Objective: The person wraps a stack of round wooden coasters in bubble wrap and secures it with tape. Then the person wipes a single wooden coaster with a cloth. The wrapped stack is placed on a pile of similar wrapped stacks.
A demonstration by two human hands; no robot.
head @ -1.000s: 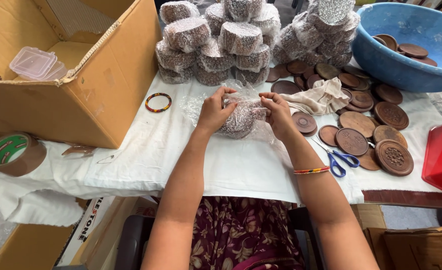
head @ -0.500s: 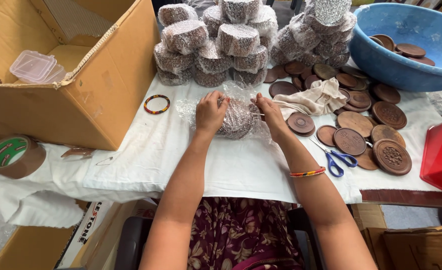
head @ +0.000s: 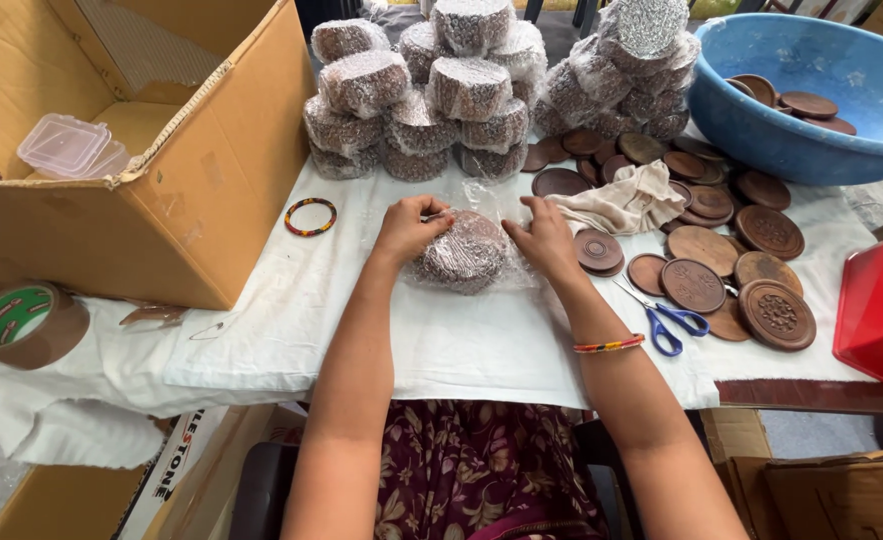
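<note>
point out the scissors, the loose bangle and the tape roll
scissors [head: 670,322]: head view, on the blue handles
loose bangle [head: 310,216]: head view, on its lower rim
tape roll [head: 24,322]: head view, on its flat top face

I see a table covered by a white cloth [head: 442,340]. On it lie a beaded bangle [head: 310,217], blue-handled scissors [head: 662,318], carved wooden discs [head: 722,270], wrapped stacks [head: 432,90], a blue basin [head: 812,140].
</note>
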